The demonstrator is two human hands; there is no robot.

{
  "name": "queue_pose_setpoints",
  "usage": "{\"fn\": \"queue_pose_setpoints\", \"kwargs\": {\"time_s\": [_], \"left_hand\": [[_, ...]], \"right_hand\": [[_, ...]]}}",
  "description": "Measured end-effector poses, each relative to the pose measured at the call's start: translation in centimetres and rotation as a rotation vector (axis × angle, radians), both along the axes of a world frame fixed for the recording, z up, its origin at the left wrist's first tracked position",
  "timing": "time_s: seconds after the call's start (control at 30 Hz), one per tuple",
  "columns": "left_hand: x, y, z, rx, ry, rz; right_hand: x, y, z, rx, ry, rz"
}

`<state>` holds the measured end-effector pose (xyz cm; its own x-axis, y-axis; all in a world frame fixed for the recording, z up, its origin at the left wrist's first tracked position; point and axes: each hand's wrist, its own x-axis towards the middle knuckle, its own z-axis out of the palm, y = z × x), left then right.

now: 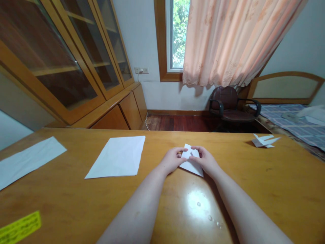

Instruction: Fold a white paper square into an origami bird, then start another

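Between my two hands is a small folded piece of white paper point(192, 166), roughly triangular, low over the wooden table. My left hand point(174, 158) grips its left edge, thumb in front and fingers behind. On the other side my right hand point(205, 159) pinches the paper near its upper right, with the thumb pressed on the front face. A small raised flap shows near the right thumb. Part of the paper's top is covered by my fingertips.
Flat white sheets point(116, 157) lie left of my hands, and a long white strip point(30, 161) lies farther left. A folded paper figure point(265, 140) sits at the far right. A yellow label point(20, 228) is at the lower left. Beyond the table point(76, 210) stands an office chair point(228, 105).
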<state>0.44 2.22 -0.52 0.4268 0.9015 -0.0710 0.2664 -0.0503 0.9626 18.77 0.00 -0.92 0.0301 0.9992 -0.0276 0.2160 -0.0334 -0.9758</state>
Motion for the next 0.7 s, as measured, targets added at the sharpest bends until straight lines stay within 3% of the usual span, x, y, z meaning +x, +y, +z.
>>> {"fn": "queue_pose_setpoints", "kwargs": {"time_s": [0.1,0.27,0.4,0.7], "left_hand": [[0.0,0.1,0.1,0.06,0.045,0.031],[0.2,-0.3,1.5,0.078,0.074,0.104],[0.2,-0.5,2.1,0.085,0.098,0.138],[-0.3,0.5,0.5,0.187,0.08,0.238]], "right_hand": [[-0.1,0.0,-0.1,0.026,-0.067,0.007],[-0.2,0.0,0.0,0.007,0.049,-0.01],[0.0,-0.1,0.2,-0.003,0.008,-0.077],[0.1,-0.2,0.8,-0.057,0.151,-0.103]]}}
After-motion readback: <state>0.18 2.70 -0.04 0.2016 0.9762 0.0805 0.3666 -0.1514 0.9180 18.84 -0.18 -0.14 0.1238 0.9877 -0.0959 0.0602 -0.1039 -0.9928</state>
